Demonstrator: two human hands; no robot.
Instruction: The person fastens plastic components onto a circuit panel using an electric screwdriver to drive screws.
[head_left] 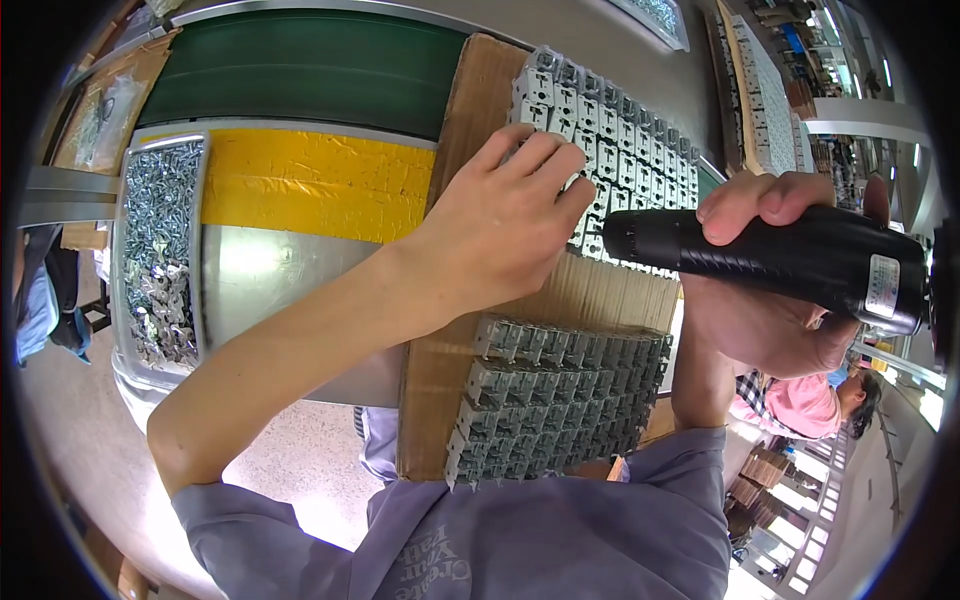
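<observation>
My right hand (765, 215) is wrapped round a black electric screwdriver (800, 262), held almost level with its narrow end pointing left. That end is over the near edge of a block of small white metal housings (625, 165), set close together in rows. My left hand (525, 205) reaches across to the left side of the same block. Its fingers are bent and drawn together at the housings; whatever lies between the fingertips is hidden. Closer to my body stands a second group of grey metal housings (560, 405), also in rows. Both groups rest on a brown cardboard sheet (430, 400).
On the left, a clear plastic tray (204, 250) holds many screws and small metal pieces. Yellow tape (320, 185) covers part of the metal table, beside a green belt (310, 70). Another person in pink (805, 405) is at the right. More housings (770, 110) stand at the far right.
</observation>
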